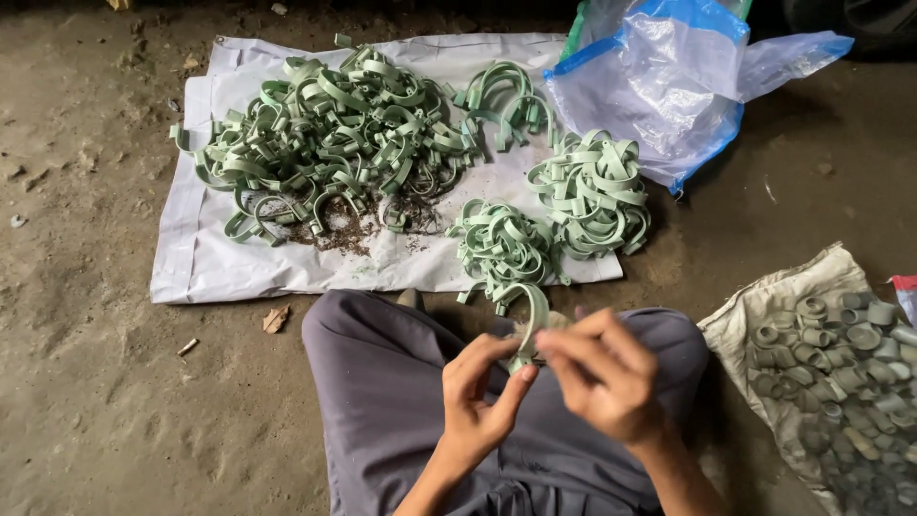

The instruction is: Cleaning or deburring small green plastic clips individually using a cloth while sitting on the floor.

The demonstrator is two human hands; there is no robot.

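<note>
Both hands pinch one pale green curved plastic clamp point(531, 320) over the lap: left hand point(478, 401) grips its lower end, right hand point(604, 375) covers its side. Beyond lie matching clamp heaps point(334, 134) on white sheet point(191, 258); right, dusty round caps point(841, 363), partly cut off.

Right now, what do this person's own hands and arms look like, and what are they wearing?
Both arms are bare up to the picture's lower edge: no sleeves show. The left hand and right hand wear no gloves, and no rings, watch or bracelet show. Fingers are slim with short nails. Below them are loose grey trousers.
</note>
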